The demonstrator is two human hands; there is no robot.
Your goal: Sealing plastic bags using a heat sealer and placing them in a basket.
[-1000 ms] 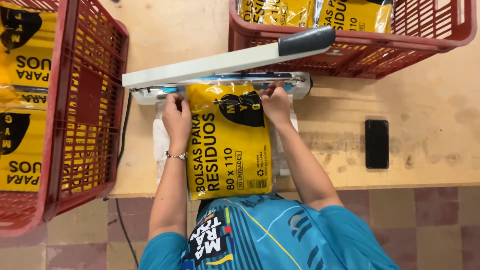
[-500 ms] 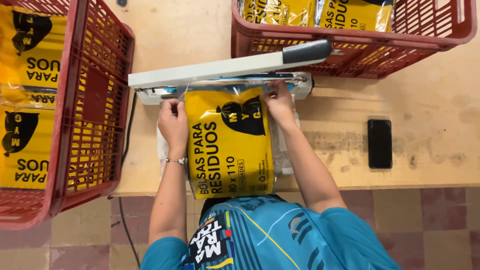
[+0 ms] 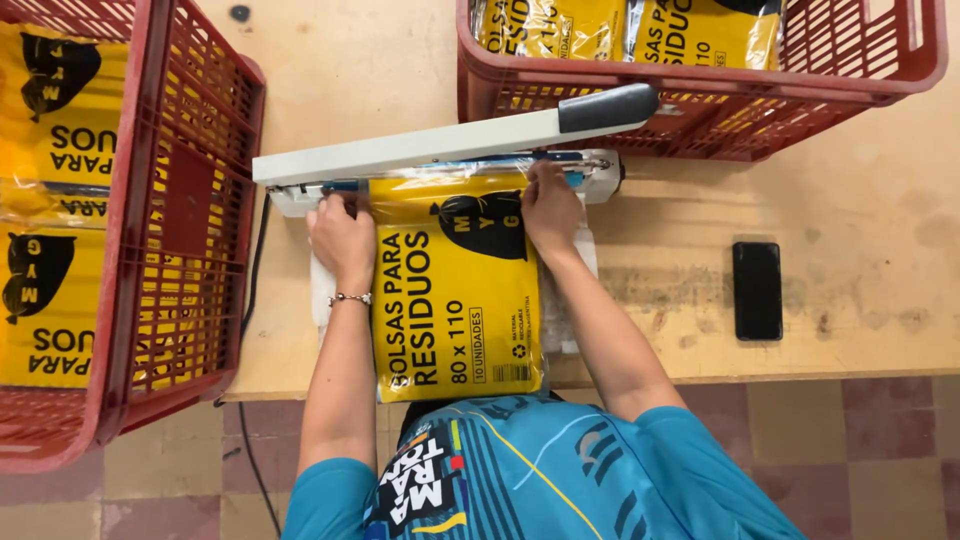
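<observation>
— Where the table's (image 3: 860, 330) near edge met the person's body, what lay there?
— Yellow packet (image 3: 455, 300) flat on the table, top end under the raised arm of the white heat sealer (image 3: 440, 150).
— Hands?
— Left hand (image 3: 343, 238) pressed on packet's upper left corner, grip closed on the clear film. Right hand (image 3: 550, 205) pinched upper right corner likewise.
— Beyond?
— Black phone (image 3: 757, 290) to the right, well apart. Red crate (image 3: 700, 90) of similar packets behind the sealer; second red crate (image 3: 190, 220) at left.

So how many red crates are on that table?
2. One red crate sits at the left, beside the left hand; the other red crate is at the top right, behind the sealer. Neither shows whole.
</observation>
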